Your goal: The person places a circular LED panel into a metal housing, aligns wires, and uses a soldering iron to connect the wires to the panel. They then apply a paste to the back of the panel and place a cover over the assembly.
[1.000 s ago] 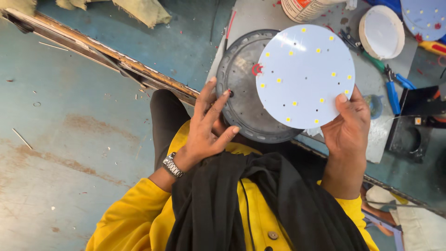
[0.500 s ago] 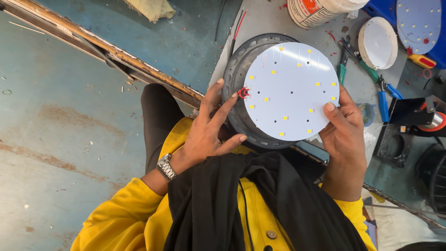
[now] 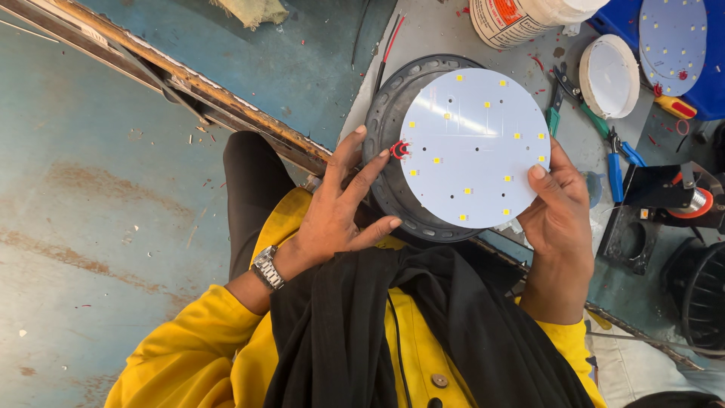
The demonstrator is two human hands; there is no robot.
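Note:
A round white board [image 3: 476, 143] dotted with several small yellow chips lies over a dark grey round housing [image 3: 385, 125]. My left hand [image 3: 340, 208] rests its spread fingers on the housing's left rim, with a fingertip by a small red wire loop [image 3: 399, 149] at the board's edge. My right hand [image 3: 559, 211] grips the board's lower right edge, thumb on top. The housing sits on the grey bench edge [image 3: 445, 34] above my lap.
On the bench lie green-handled pliers [image 3: 557, 102], blue-handled cutters [image 3: 619, 162], a white round cover [image 3: 609, 75], another chip board [image 3: 672, 41] on a blue tray, a white bucket [image 3: 521, 19] and a solder spool [image 3: 691, 200]. A blue floor is at left.
The board has come down from a tilted hold to sit flatter over the housing. My left hand's fingers shifted up to the red loop at its edge.

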